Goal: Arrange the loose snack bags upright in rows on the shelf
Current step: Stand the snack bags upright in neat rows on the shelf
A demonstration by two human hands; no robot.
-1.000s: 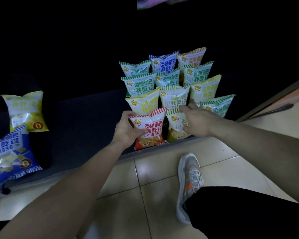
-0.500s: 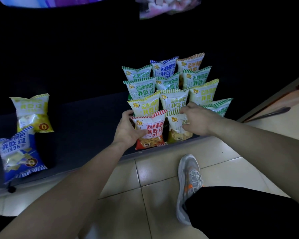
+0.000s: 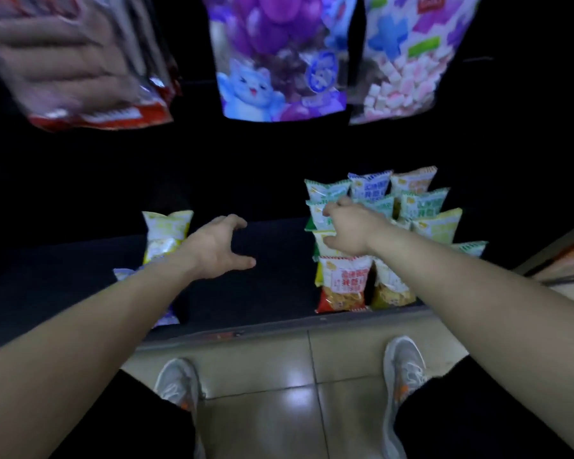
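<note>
Risk: right hand (image 3: 348,230), loosely curled against the standing rows (image 3: 408,207) at shelf (image 3: 272,293) right, grip unclear, could topple them. Left hand (image 3: 217,248) spread, empty, near the loose yellow bag (image 3: 166,235) far left.

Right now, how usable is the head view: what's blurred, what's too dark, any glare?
Head view: the hanging packs along the top, especially the red pack, are smeared by motion blur; the shelf and its back are nearly black; print on the rear bags is soft, though the red-bottomed bag is readable; a glare patch sits on the floor tile; wide-angle stretch bows the forearms.
</note>
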